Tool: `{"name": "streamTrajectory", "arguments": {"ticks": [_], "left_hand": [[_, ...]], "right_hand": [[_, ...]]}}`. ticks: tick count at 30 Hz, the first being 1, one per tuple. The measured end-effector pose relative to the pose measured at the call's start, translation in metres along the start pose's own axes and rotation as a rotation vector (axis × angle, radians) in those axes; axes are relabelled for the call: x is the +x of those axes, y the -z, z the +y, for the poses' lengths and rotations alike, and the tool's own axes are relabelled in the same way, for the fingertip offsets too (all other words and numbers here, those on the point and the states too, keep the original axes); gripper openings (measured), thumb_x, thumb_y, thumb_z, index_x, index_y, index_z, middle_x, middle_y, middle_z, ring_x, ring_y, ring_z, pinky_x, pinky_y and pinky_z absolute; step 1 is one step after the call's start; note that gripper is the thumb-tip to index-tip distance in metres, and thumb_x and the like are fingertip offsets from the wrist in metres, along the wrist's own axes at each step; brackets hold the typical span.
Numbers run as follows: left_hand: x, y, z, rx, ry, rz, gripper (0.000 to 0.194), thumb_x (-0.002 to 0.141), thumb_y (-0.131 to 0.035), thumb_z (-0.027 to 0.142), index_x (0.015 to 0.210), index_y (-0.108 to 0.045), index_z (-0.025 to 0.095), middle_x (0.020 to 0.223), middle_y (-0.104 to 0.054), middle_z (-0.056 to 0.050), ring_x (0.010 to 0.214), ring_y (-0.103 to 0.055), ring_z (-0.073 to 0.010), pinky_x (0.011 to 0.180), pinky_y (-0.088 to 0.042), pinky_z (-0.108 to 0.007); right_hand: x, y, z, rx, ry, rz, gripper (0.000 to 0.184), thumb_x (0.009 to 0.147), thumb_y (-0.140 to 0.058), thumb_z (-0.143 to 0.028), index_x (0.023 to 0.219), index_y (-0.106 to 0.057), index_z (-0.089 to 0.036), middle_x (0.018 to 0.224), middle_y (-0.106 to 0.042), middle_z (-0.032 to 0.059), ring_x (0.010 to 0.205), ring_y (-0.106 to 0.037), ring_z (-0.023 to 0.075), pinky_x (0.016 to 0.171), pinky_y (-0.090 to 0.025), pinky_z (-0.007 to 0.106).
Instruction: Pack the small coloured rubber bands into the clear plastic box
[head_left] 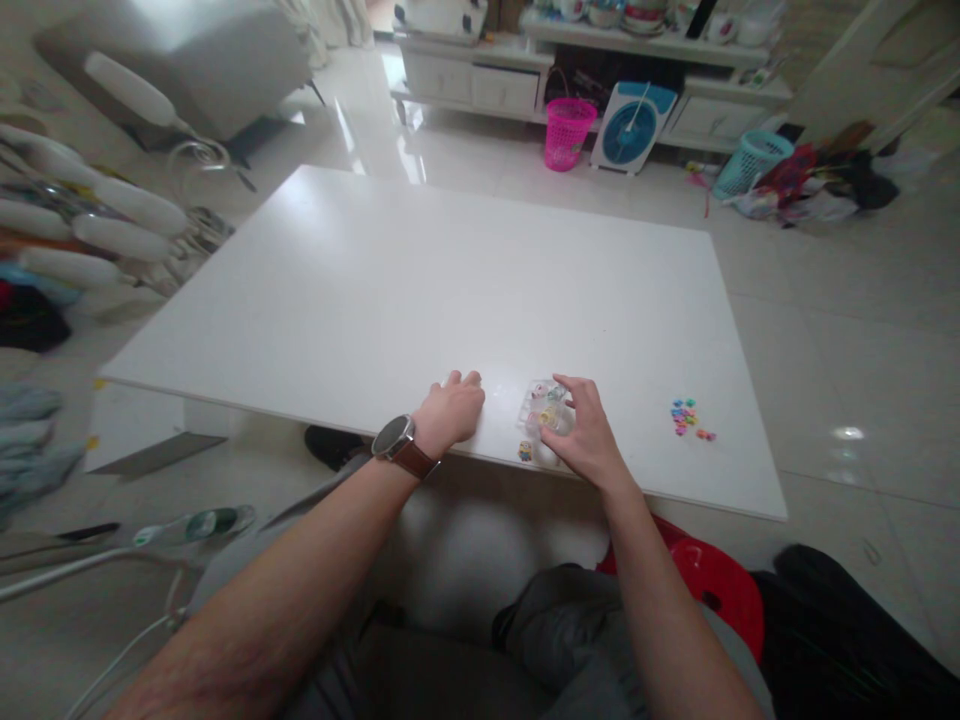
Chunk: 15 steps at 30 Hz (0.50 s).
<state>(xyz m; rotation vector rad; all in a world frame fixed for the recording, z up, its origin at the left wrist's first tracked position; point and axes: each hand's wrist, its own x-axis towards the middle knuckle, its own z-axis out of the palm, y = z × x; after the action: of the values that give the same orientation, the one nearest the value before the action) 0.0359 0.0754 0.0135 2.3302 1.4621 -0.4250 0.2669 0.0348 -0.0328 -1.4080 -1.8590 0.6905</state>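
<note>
My right hand [589,430] grips a small clear plastic container [553,418] between thumb and fingers, with yellowish bits showing through it. Beneath and beside it, at the near edge of the white table [450,270], lies a clear compartment box [529,400] with small coloured pieces inside. Just in front of these is a small yellow and blue figure piece [525,451]. To the left, my left hand [454,408] rests on the tabletop with its fingers curled; something whitish shows at the fingertips, too small to name. A watch with a brown strap [405,445] is on that wrist.
Several small colourful pieces [684,415] lie loose at the table's right. A red stool [720,590] stands below the near right edge. Beyond the table are a pink basket [568,135], a blue and white fan [630,130] and a light blue basket [752,163].
</note>
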Motion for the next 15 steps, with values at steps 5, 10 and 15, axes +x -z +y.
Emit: {"name": "streamTrajectory", "arguments": {"ticks": [5,10,15], "left_hand": [[0.0042,-0.0018,0.0000,-0.015,-0.052,0.041,0.035,0.087,-0.048,0.003,0.115,-0.067,0.016,0.134,-0.055,-0.016,0.117,-0.054,-0.0315,0.090,-0.056,-0.048],[0.0058,-0.0041,0.0009,-0.011,-0.041,0.031,0.034,0.088,-0.052,0.007,0.117,-0.066,0.016,0.133,-0.056,-0.015,0.118,-0.054,-0.0311,0.090,-0.054,-0.046],[0.0054,-0.0041,0.0017,-0.032,-0.041,0.022,0.033,0.087,-0.058,0.010,0.118,-0.066,0.018,0.133,-0.056,-0.015,0.119,-0.054,-0.0311,0.092,-0.052,-0.045]], "right_hand": [[-0.0003,-0.0004,-0.0002,-0.013,0.007,0.024,0.063,0.074,-0.068,-0.014,0.133,-0.050,-0.026,0.127,-0.047,0.0094,0.122,-0.052,0.0278,0.105,-0.051,0.048],[-0.0001,0.0009,-0.0042,-0.044,0.041,0.009,0.065,0.072,-0.066,-0.012,0.134,-0.050,-0.026,0.127,-0.049,0.0091,0.123,-0.052,0.0284,0.107,-0.048,0.049],[-0.0003,0.0018,-0.0057,-0.128,0.022,-0.038,0.066,0.072,-0.065,-0.014,0.135,-0.051,-0.027,0.131,-0.052,0.0103,0.125,-0.054,0.0313,0.108,-0.046,0.051]]}}
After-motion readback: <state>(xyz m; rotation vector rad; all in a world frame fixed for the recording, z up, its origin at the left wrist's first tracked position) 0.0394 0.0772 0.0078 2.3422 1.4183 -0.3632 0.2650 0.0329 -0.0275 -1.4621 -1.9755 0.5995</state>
